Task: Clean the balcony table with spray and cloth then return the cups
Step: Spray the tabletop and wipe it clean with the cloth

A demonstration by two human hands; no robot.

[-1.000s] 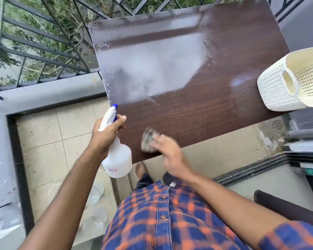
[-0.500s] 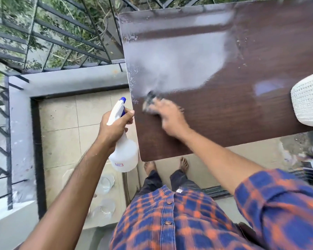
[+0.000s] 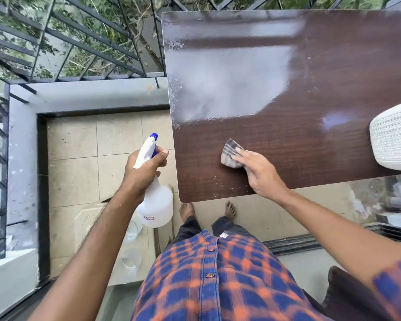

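Found small striped cloth on near-left part of dark wooden table, pressed flat under straight fingers of right hand; no pinch or curl round it visible. Found left hand wrapped round neck of white spray bottle, forefinger up by trigger, bottle held just off table's left edge over tiled floor. Judged cloth soft, limp and light, probably damp: best driven by flat pressure from above, lifted by a bunched edge. Judged bottle light plastic, firm at neck, squeezable at belly; neck below trigger the sound hold. Noted pale wet film over far-left of table and specks near front edge; wiping judged unfinished. Noted clear cups low at left, beneath bottle, off table; glass or plastic not determinable. Presumed thin-walled, fragile, slick to wet fingers; recommend taking one at a time round the wall, not by rim. Noted white woven basket at table's right edge, well apart from cloth.
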